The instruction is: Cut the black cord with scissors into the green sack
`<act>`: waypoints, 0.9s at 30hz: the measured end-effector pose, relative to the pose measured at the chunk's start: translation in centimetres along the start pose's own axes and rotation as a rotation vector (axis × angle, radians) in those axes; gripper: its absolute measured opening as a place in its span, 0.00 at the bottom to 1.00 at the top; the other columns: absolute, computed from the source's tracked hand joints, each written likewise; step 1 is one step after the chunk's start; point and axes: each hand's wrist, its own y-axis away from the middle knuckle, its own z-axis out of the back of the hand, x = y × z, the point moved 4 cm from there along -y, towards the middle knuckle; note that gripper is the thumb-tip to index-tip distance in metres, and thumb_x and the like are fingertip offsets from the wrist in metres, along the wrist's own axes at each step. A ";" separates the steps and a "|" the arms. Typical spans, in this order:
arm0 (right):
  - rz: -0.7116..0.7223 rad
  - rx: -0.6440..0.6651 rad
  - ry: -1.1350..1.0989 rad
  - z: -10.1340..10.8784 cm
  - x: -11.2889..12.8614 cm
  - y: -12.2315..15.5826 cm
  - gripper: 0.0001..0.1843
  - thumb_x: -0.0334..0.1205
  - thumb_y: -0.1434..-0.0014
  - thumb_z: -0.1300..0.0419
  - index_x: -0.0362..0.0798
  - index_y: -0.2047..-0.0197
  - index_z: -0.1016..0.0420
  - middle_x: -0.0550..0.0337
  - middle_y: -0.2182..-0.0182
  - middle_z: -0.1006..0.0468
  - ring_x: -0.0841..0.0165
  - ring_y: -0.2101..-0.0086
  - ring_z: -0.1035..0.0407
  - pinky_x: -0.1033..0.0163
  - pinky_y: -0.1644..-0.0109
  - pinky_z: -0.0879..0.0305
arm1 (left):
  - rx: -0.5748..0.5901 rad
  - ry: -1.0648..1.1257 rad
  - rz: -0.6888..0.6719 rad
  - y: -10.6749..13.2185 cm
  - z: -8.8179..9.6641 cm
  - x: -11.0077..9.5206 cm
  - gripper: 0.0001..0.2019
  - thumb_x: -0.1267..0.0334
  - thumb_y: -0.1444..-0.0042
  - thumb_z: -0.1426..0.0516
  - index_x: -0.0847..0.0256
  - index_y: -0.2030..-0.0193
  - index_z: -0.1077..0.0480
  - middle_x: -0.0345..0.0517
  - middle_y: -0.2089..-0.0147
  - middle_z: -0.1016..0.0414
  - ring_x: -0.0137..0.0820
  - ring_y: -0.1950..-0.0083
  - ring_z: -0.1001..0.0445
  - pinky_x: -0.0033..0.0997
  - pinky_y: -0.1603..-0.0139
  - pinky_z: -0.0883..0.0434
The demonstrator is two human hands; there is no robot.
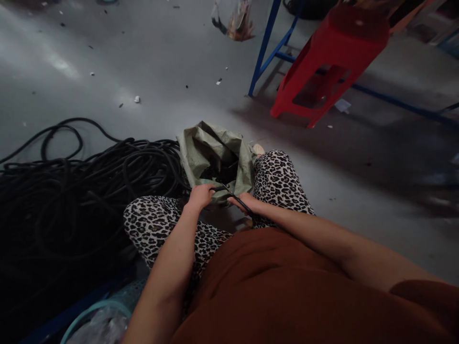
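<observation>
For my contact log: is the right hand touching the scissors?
Touching: the head view shows the right hand gripping the scissors at their handle end.

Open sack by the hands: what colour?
The sack is dull greyish green, seen in the head view.

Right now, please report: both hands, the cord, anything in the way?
Left hand gripping black cord. Right hand holding scissors, blades by the cord. Open sack at the hands; nothing visibly blocking them.

Slanted dark-handled scissors and black cord over open greenish sack
</observation>
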 end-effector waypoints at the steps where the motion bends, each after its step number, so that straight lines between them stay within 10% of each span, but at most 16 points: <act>1: 0.004 -0.001 0.005 0.0 0.0 0.0 0.30 0.59 0.29 0.40 0.46 0.76 0.29 0.60 0.88 0.33 0.70 0.87 0.36 0.67 0.81 0.40 | 0.001 -0.001 0.001 0.0 0.0 0.0 0.16 0.64 0.34 0.42 0.52 0.44 0.18 0.49 0.46 0.14 0.41 0.43 0.19 0.35 0.38 0.28; 27: -0.073 0.122 -0.362 -0.2 0.4 0.4 0.30 0.60 0.27 0.43 0.45 0.73 0.33 0.60 0.82 0.29 0.71 0.82 0.32 0.70 0.82 0.39 | -0.017 -0.021 0.056 -0.2 0.5 -0.3 0.18 0.60 0.32 0.44 0.57 0.39 0.21 0.53 0.43 0.16 0.43 0.41 0.20 0.36 0.40 0.27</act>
